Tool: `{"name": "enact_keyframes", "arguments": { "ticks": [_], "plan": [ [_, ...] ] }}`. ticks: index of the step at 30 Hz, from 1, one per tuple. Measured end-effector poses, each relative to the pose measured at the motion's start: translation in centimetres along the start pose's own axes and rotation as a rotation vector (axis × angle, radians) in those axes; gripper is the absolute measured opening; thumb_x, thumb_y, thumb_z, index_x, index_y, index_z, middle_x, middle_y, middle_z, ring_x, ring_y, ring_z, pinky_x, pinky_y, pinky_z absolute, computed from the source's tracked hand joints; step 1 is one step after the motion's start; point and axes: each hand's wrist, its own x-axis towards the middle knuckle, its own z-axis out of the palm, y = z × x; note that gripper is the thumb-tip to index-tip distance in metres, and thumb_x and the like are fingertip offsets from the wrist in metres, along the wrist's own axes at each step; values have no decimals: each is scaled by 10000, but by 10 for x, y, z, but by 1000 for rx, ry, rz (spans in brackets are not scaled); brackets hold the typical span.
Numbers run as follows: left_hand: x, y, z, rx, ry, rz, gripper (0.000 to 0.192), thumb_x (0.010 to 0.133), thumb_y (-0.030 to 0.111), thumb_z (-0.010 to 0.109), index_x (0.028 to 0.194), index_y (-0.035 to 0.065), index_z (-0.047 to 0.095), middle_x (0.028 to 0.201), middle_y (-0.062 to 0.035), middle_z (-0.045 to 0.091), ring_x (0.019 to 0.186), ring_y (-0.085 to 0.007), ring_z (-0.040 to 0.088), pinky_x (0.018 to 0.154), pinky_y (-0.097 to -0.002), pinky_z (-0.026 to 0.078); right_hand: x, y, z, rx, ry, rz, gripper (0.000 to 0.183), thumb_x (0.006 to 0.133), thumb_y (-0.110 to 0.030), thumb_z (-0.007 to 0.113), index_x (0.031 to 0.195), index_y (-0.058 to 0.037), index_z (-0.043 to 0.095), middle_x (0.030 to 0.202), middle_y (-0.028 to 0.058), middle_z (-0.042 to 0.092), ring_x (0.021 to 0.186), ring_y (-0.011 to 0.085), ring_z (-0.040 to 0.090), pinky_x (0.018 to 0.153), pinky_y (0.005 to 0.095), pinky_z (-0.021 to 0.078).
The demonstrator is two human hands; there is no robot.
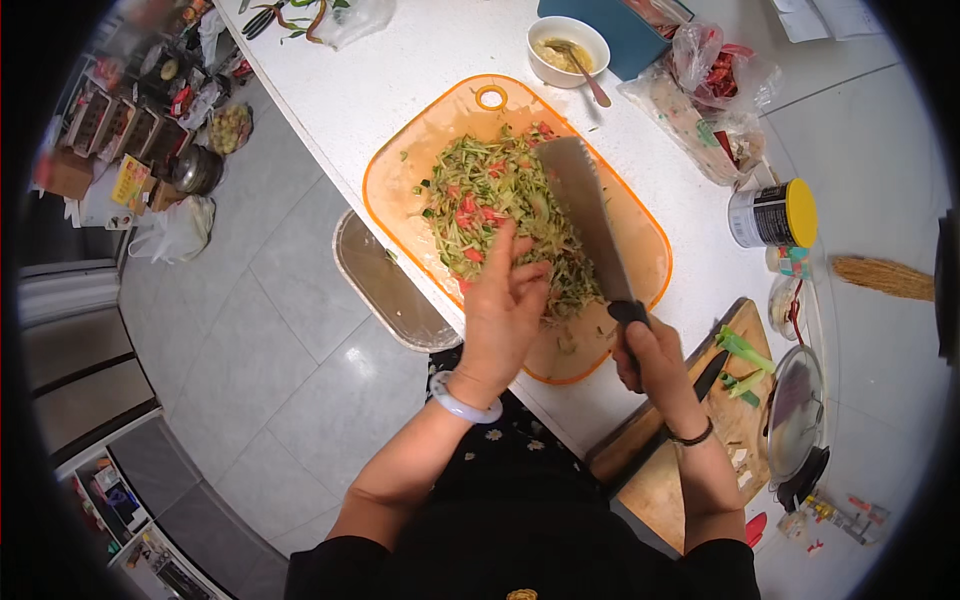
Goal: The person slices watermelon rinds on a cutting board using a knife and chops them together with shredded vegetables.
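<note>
A heap of shredded green vegetable with red pieces [480, 187] covers the middle of an orange-rimmed plastic cutting board [637, 247]. My right hand [652, 356] grips the black handle of a cleaver [585, 210]. Its broad blade lies along the right side of the heap, pointing away from me. Over the near left part of the heap is my left hand [510, 292], its fingers apart and the index finger stretched forward. Nothing shows in its grasp; whether the fingertips touch the shreds I cannot tell.
Beyond the board stands a white bowl [540, 69] with a spoon in it. A wooden chopping board [652, 495] with scallion pieces and a black-handled knife lies at the right. Past it are a yellow-lidded can [765, 214] and a pot lid [795, 412]. A bin [360, 255] sits below the counter's left edge.
</note>
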Motion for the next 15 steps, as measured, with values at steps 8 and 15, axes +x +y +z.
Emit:
{"name": "enact_keyframes", "arguments": {
  "ticks": [8,15],
  "plan": [
    [5,-28,-78,366,227,109,627,753,-145,617,1344,8,478,1070,-99,514,806,-149,596,719,-273,549,-1,-6,5,-103,-58,22,415,973,-438,515,771,-75,515,584,-20,468,457,67,441,398,240,340],
    [40,-33,-85,542,201,52,561,726,-107,606,1272,-19,518,1020,-142,526,803,-216,598,709,-329,520,15,1,7,-186,-40,165,413,966,-431,539,776,-65,556,597,-12,488,456,62,437,395,233,357]
  ]
}}
